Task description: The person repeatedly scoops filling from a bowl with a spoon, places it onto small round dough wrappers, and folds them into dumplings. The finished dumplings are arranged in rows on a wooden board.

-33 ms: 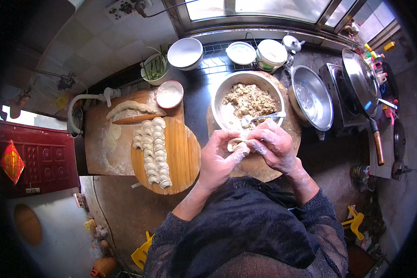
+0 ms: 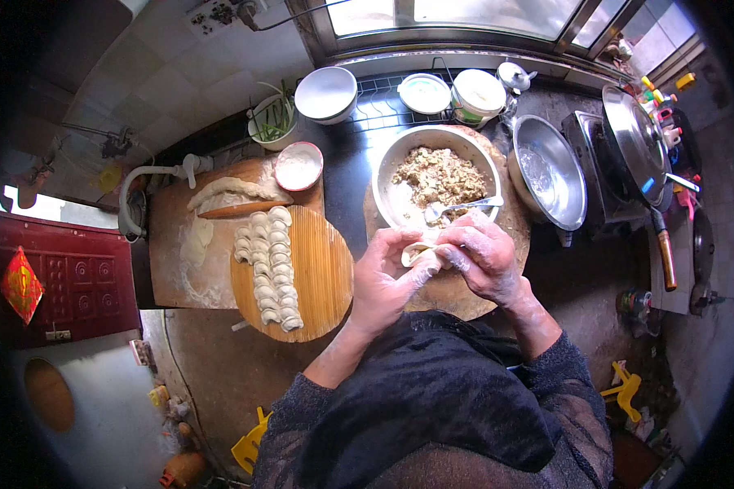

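Between my floury hands is a dumpling (image 2: 417,253), its pale wrapper folded and pinched at the edge. My left hand (image 2: 385,273) is closed round its left side, thumb and fingers pressing the dough. My right hand (image 2: 483,254) pinches its right edge. Just beyond my hands stands a white bowl (image 2: 381,189) of minced filling (image 2: 442,175), with a pale spoon (image 2: 465,208) resting in it, handle over the near right side. To the left, a round wooden board (image 2: 326,269) carries rows of finished dumplings (image 2: 279,261).
Left lies a floured board (image 2: 167,269) with a dough roll (image 2: 232,189) and a rolling pin (image 2: 245,210). A small flour bowl (image 2: 298,166) sits behind. Right of the filling are a steel basin (image 2: 548,171) and a lidded pan (image 2: 636,134) on a stove. White bowls (image 2: 326,94) line the back.
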Motion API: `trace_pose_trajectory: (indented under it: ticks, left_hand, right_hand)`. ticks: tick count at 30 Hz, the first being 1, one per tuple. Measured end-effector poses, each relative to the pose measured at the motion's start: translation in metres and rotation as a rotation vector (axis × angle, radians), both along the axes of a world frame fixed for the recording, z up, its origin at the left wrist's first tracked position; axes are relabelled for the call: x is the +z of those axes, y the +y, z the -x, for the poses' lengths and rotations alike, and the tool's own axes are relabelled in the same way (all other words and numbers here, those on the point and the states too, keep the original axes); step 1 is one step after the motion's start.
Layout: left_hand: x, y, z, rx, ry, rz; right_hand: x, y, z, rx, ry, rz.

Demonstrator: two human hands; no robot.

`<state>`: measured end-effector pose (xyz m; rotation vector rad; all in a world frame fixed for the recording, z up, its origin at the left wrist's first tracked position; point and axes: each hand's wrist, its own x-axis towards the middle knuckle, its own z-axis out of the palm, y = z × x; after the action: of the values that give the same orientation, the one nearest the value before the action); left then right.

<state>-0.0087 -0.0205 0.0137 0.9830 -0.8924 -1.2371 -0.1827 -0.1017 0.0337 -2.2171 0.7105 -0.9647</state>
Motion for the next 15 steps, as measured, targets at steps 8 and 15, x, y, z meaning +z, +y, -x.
trace_pose_trajectory:
  ticks: [8, 15]
  left_hand:
    - [-0.001, -0.001, 0.000, -0.021, -0.163, 0.054]
    - [-0.001, 0.000, 0.003, 0.014, -0.205, 0.042]
  right_hand:
    - [0.006, 0.002, -0.004, 0.006, -0.055, -0.023]
    - [-0.001, -0.002, -0.001, 0.024, -0.077, 0.042]
